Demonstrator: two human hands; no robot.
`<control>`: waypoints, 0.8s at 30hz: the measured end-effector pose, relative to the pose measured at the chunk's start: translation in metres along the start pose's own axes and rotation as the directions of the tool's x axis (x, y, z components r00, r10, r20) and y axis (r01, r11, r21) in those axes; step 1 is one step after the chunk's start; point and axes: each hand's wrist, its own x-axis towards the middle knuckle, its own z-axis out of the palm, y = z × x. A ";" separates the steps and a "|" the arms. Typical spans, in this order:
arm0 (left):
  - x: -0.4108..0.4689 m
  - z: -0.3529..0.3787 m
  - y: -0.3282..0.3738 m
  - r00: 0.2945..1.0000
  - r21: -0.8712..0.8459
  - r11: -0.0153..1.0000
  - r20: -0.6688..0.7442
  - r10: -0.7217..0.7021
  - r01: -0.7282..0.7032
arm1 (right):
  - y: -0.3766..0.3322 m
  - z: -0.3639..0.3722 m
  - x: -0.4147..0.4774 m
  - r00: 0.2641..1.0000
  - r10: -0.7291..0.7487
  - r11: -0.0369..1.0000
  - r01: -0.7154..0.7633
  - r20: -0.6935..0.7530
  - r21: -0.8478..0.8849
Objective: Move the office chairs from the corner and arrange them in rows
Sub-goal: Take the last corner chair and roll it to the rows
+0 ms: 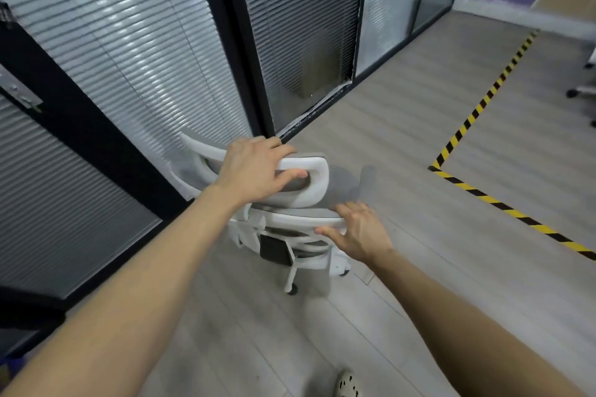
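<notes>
A white office chair (290,222) with grey mesh stands on the wooden floor in front of me, seen from behind and above, close to the glass wall. My left hand (254,171) grips the top of its white headrest (312,177), fingers curled over the frame. My right hand (358,232) lies against the upper edge of the backrest at the right, fingers spread, touching the frame but not wrapped around it. The chair's white legs and black casters (292,290) show below.
A glass partition with blinds (129,58) and black frames runs along the left. Yellow-black floor tape (477,113) marks a line on the right. Casters of another chair (580,93) show at the far right edge. My shoe (346,383) is at the bottom.
</notes>
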 end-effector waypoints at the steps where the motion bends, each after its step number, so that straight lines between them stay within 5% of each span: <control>1: 0.017 0.003 0.001 1.000 -0.001 1.000 0.020 0.002 -0.002 | 0.008 -0.002 0.009 1.000 0.009 1.000 -0.009 -0.012 -0.001; 13: 0.212 0.050 0.023 0.992 -0.042 0.993 0.062 0.111 -0.109 | 0.124 -0.024 0.124 0.973 0.178 0.983 -0.182 -0.148 -0.010; 24: 0.435 0.098 0.033 0.920 -0.153 0.914 0.065 0.388 -0.375 | 0.199 -0.068 0.237 0.834 0.525 0.848 -0.531 -0.169 0.015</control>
